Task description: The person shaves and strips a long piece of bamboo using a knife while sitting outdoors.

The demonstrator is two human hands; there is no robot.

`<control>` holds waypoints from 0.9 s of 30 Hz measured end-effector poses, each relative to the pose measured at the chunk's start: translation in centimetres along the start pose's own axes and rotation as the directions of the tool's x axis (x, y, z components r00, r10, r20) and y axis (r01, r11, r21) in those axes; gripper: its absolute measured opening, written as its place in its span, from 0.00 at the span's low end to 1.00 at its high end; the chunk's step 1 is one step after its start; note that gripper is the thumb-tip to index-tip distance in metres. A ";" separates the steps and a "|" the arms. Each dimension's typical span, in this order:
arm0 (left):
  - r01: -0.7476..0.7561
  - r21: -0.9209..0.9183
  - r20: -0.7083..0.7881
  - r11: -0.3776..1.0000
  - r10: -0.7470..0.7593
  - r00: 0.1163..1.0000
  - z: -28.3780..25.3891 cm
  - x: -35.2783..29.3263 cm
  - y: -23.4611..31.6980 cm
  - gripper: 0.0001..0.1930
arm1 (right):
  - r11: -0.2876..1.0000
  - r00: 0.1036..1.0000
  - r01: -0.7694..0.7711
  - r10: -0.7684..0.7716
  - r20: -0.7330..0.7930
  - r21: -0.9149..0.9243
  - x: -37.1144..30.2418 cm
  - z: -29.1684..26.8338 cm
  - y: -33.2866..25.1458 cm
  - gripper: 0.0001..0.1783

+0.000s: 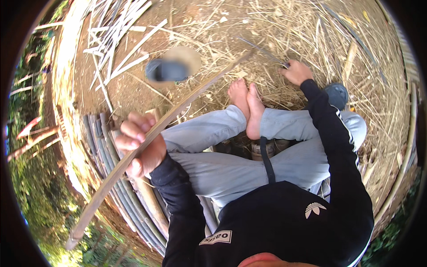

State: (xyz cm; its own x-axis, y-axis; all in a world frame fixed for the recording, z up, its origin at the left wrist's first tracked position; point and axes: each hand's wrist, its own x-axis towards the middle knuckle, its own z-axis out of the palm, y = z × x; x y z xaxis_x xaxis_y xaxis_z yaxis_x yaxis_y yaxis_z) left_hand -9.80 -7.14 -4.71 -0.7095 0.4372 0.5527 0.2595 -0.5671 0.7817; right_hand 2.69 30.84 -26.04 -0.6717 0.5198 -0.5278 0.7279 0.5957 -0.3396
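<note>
My left hand (pixel 144 149) is closed around a long, narrow wooden strip (pixel 187 99), which looks like split bamboo. The strip runs slantwise from the lower left up to the middle, its far end above my bare feet. In my right hand (pixel 297 72), low over the straw-covered ground, is a knife (pixel 267 52) with a thin dark blade pointing away to the left. The blade's tip lies close to the strip's far end; I cannot tell whether they touch. The knife's handle is mostly hidden by my fingers.
I sit on a bench of bamboo poles (pixel 122 178), bare feet (pixel 249 102) crossed in front. Pale split strips (pixel 120 40) lie piled at the far left. Shavings (pixel 284 26) cover the ground. One dark slipper (pixel 167 71) is at the left, another (pixel 336 95) near my right knee.
</note>
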 end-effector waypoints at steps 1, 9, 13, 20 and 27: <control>-0.001 -0.064 0.046 0.998 0.004 0.999 -0.2 0.0 -0.1 0.16 | 1.000 0.999 -0.017 0.016 -0.041 -0.022 -0.9 -0.4 -0.6 0.29; 0.135 -0.040 0.463 0.990 -0.101 0.881 0.8 0.8 0.0 0.15 | 0.996 0.875 0.042 0.003 -0.485 0.083 -0.8 -0.9 1.8 0.27; 0.149 -0.077 0.554 0.986 -0.082 0.829 1.2 0.5 0.2 0.15 | 0.688 0.637 0.700 -0.481 -0.603 0.190 -7.7 -2.7 -6.3 0.22; 0.164 -0.043 0.766 0.986 -0.072 0.638 4.1 1.2 -0.3 0.13 | 0.308 0.350 0.937 -0.823 -0.449 0.165 -17.2 -1.0 -12.4 0.20; 0.098 -0.076 0.755 0.992 -0.007 0.656 6.6 -0.5 -1.3 0.20 | 0.120 0.208 0.973 -0.825 -0.525 0.197 -19.1 -2.6 -11.5 0.12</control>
State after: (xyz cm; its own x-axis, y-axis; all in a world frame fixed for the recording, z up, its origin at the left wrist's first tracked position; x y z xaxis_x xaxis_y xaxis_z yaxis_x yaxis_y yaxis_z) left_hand -5.42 -2.05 -4.08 0.0276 0.8177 0.5750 0.1379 -0.5729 0.8080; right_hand 6.77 15.62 -10.06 -0.8124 -0.0621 0.5797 -0.5396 0.4568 -0.7073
